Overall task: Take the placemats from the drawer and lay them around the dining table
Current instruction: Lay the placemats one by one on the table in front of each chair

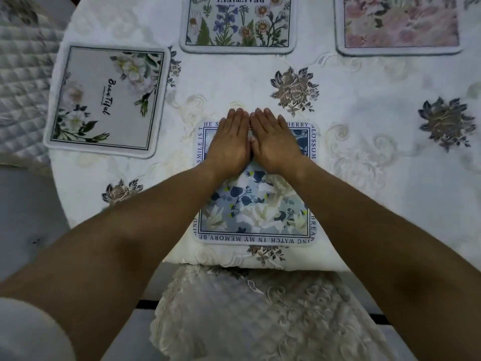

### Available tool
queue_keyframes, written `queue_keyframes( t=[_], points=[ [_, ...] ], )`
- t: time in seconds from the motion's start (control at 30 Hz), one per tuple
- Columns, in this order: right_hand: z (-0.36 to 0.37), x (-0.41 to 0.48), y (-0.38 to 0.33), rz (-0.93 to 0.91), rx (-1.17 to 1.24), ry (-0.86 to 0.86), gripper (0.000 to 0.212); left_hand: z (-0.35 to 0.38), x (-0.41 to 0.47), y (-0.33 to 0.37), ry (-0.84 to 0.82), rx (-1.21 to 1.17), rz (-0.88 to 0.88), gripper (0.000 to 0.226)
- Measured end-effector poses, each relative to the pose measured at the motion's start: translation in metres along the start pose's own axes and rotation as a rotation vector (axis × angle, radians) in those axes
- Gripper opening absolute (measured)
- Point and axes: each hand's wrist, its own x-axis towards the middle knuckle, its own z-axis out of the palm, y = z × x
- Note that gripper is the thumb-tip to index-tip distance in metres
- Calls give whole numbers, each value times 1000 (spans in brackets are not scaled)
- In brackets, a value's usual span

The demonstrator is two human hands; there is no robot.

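**Smoothing the nearest placemat**

Both hands lie flat and released, the left hand (229,142) touching the right hand (274,142), pressing the blue floral placemat (256,209) onto the table (364,105) at its near edge. Three more placemats sit further round. Next, I judge, comes lifting off and checking for any left.

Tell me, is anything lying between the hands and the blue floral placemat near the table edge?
Nothing visible does. The left hand and right hand lie flat, palms down, directly on the blue floral placemat with lettered border.
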Motion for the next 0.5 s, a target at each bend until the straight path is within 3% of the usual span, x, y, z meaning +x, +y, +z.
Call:
queue_keyframes(
  t=[0.13, 0.3, 0.5],
  points=[
    [0, -8, 26, -47, -4, 12, 63, 3, -6, -18, 29, -9, -10, 68],
    [-1, -43, 76, 47, 26, 53, 66, 6, -34, -62, 26, 13, -83, 75],
    [12, -80, 56, 151, 66, 60, 67, 15, -72, -45, 7, 70, -134, 73]
  ],
)
